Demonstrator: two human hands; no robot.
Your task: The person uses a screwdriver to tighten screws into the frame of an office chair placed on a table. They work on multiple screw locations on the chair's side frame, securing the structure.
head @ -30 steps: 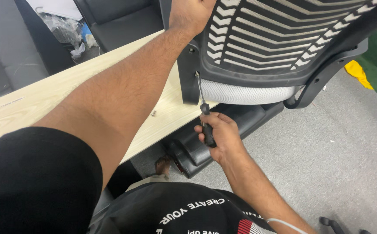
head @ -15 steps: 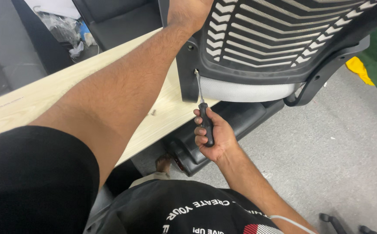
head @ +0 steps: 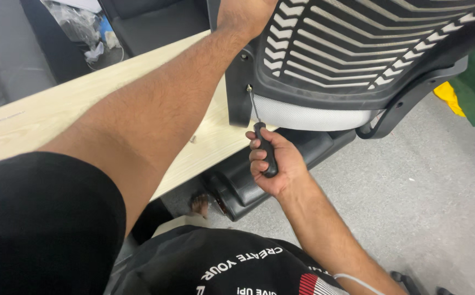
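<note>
Under the slatted black backrest [head: 357,49] of an office chair lying across a pale wooden table [head: 57,109], the right hand [head: 275,164] is wrapped around the black handle of a screwdriver [head: 263,143], fingers curled tight on the grip. The thin metal shaft runs up and to the left, and its tip sits at a screw point on the black bracket [head: 241,93] at the backrest's lower corner, just above the grey mesh seat pad [head: 308,113]. The left hand [head: 243,13] reaches far over the table and grips the upper edge of the chair frame; its fingers are cut off by the top of the view, so their exact hold cannot be told. A small loose screw [head: 193,139] lies on the table beside the forearm.
</note>
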